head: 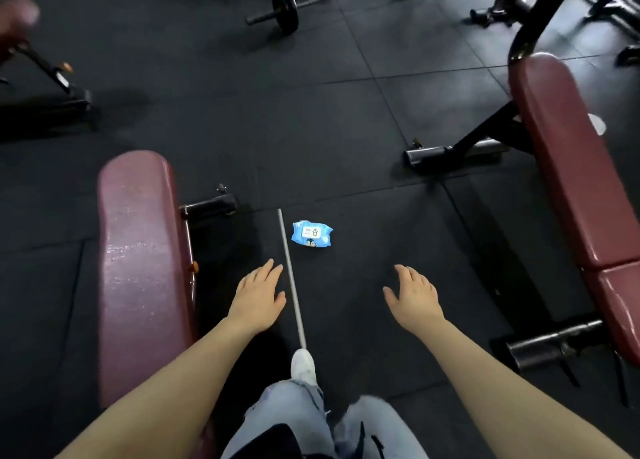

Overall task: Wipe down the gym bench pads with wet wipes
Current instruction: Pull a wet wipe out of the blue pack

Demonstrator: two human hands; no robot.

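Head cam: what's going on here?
A person stands between two maroon benches, left hand and right hand both open and holding nothing. The blue wet wipes pack lies on the floor ahead, beside a thin metal rod. Neither the left bench pad nor the right bench pad is being touched.

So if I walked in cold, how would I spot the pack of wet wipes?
Look at the dark rubber floor in the aisle between the two maroon bench pads, the left bench pad and the right bench pad. Just ahead of the person's open hands, right of a thin grey rod, lies the wet wipes pack. It is the only bright blue thing there, a crinkled soft packet with a white label.
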